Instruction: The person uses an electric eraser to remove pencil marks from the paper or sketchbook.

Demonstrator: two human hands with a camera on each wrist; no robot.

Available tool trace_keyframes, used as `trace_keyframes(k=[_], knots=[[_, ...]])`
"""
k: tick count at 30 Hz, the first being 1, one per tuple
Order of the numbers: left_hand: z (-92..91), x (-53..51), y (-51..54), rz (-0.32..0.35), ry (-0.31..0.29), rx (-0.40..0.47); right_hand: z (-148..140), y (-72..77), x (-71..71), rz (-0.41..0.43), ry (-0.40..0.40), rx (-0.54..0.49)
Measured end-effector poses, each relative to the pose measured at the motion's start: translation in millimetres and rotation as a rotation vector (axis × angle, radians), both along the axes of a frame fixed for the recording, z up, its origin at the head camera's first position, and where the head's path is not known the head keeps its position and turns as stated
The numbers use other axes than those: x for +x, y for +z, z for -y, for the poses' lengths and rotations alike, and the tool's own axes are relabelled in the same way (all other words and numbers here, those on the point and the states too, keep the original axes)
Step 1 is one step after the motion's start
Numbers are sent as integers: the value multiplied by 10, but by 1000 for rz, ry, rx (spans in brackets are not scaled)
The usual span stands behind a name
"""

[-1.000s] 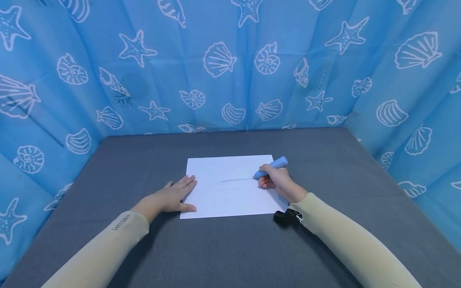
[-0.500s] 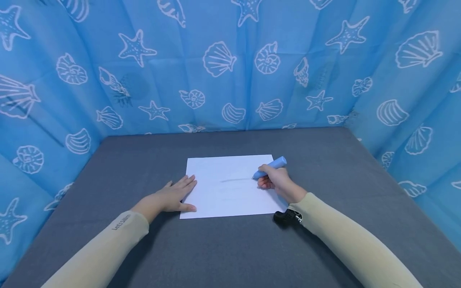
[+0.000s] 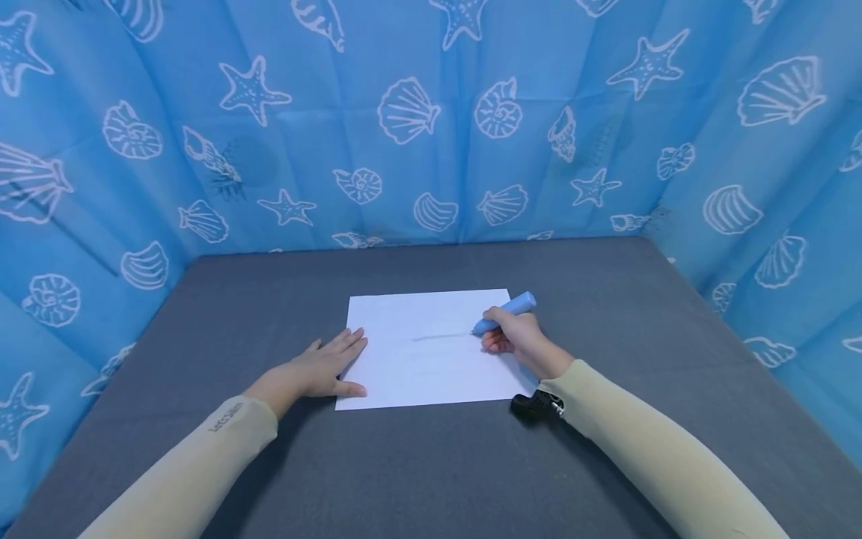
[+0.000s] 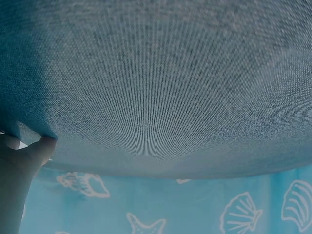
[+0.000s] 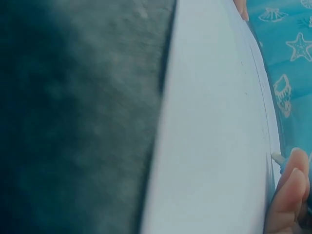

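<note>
A white sheet of paper (image 3: 431, 374) lies flat on the table. My left hand (image 3: 319, 368) rests on its left edge, fingers straight and spread; the left wrist view shows part of that hand (image 4: 24, 161) at the far left. My right hand (image 3: 521, 340) grips a thick blue pen (image 3: 517, 305) above the paper's right part, slanted with its tip down on or close to the sheet. A thin faint line (image 3: 441, 337) runs leftward from the tip. In the right wrist view, fingers (image 5: 290, 195) curl by the pen's pale tip (image 5: 278, 158).
Dark grey cloth covers the table (image 3: 431, 471). A blue curtain (image 3: 417, 165) with white shells and starfish hangs behind it and along both sides. A black device (image 3: 532, 406) is strapped under the right wrist. Beige sleeves (image 3: 646, 442) cover both forearms.
Both hands, the pen and the paper look the same across the head frames. Only a very slight shift of the whole head view shows.
</note>
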State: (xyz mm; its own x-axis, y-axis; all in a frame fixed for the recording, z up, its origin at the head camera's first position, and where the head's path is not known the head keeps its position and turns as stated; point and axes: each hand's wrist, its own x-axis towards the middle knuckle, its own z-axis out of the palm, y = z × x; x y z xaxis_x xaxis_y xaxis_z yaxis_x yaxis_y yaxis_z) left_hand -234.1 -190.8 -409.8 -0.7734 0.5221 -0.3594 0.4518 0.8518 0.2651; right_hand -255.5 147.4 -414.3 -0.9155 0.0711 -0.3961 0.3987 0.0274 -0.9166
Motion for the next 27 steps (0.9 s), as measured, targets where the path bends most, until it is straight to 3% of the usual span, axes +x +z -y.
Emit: trace_keyframes(k=[12, 27], knots=[[26, -21, -35, 2, -4, -13, 12, 7, 3, 2, 32, 8], [16, -17, -29, 5, -8, -26, 9, -3, 2, -11, 5, 0]])
